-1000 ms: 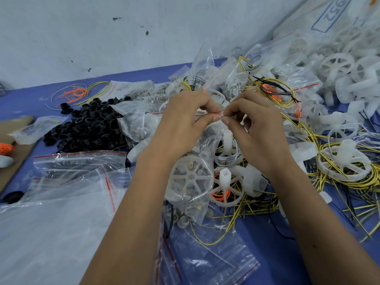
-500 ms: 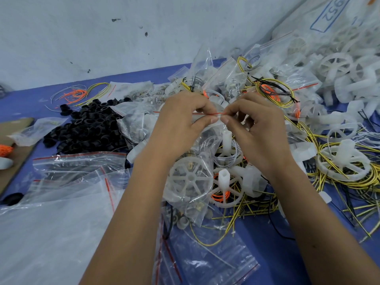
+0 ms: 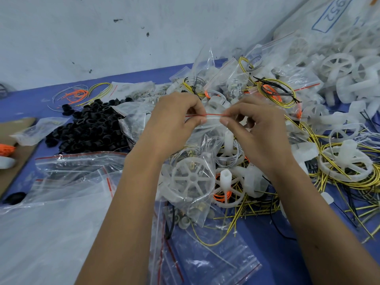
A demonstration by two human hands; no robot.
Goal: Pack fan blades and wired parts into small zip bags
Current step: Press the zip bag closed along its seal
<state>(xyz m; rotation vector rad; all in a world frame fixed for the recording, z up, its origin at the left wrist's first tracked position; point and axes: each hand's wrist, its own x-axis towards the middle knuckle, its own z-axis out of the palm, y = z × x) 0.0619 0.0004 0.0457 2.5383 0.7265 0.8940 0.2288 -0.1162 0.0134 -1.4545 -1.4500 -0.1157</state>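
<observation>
Between both hands (image 3: 174,122) (image 3: 255,128), zip bag (image 3: 205,169).

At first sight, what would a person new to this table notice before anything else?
The two hands, left and right, meet mid-frame and pinch the red-lined top of a small zip bag, which hangs below them with a white fan blade inside. Left of them lies a heap of black rings on the blue table. To the right spreads a tangle of yellow wires and white fan parts.
</observation>
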